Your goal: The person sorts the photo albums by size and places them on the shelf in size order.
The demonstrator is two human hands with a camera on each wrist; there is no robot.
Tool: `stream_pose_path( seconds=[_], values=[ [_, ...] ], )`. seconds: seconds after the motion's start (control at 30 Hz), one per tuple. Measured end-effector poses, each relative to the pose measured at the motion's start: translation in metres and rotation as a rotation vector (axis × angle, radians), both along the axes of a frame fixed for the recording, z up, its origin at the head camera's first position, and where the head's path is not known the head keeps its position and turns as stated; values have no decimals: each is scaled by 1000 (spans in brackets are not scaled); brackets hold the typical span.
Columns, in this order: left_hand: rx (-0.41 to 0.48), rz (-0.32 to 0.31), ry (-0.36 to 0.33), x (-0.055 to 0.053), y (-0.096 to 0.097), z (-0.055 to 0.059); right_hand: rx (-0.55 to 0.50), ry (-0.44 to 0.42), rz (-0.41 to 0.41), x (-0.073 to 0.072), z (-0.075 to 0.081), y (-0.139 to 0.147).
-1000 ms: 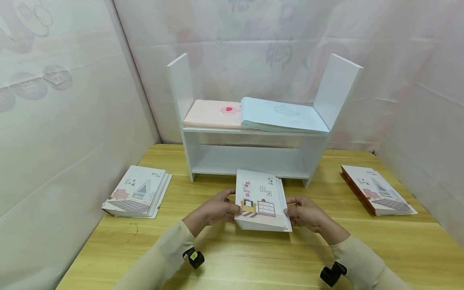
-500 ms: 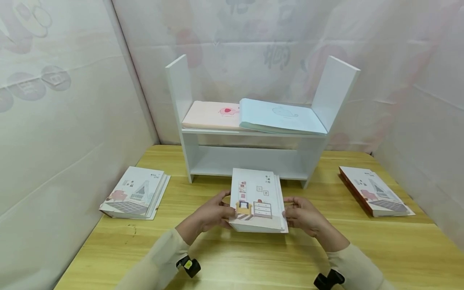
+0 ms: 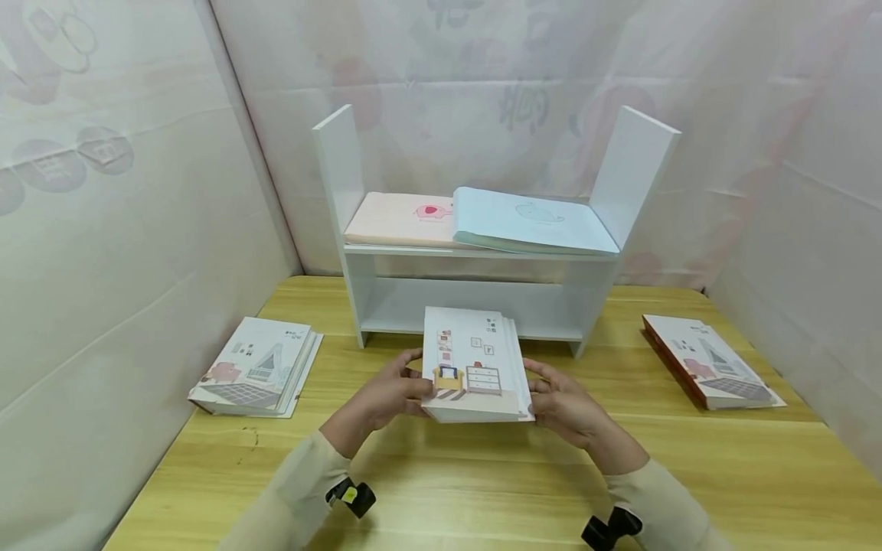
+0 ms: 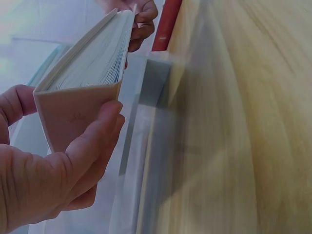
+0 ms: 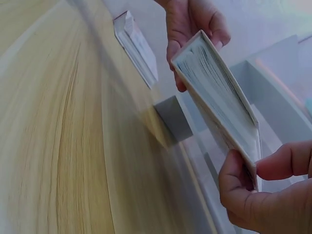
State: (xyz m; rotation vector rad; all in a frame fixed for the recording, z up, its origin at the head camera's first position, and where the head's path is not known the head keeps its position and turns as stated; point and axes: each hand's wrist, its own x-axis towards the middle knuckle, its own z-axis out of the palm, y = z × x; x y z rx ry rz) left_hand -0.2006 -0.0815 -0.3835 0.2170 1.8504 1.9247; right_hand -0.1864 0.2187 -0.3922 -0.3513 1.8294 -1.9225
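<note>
Both hands hold a thick white hardcover book with a drawn chair and dresser on its cover. It is up off the wooden table, before the lower shelf. My left hand grips the spine side, thumb on top and fingers beneath, as the left wrist view shows with the pale pink spine. On the opposite side my right hand pinches the edge of the cover between thumb and fingers. In the right wrist view the page block of the book faces the camera, tilted.
Behind the book stands a white two-tier shelf. Its upper board carries a pink elephant book and, overlapping that, a pale blue whale book. More hardcovers lie on the table: a left book and a red-spined right book.
Both hands have carried the white book leftward and a little upward in the head view. The shelf and the other books stay where they were.
</note>
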Motion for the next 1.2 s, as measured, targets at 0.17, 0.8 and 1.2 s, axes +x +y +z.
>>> stream_pose_path(
  seconds=[0.17,0.8,1.2],
  values=[
    [-2,78,6,-2,-5,2,-8,8,-32,-4,1,-8],
    [73,194,34,-15,-24,0,-106,-65,-93,-18,-4,-33],
    [113,282,63,-21,-28,-3,-174,-118,-210,-34,-10,-49]
  ],
)
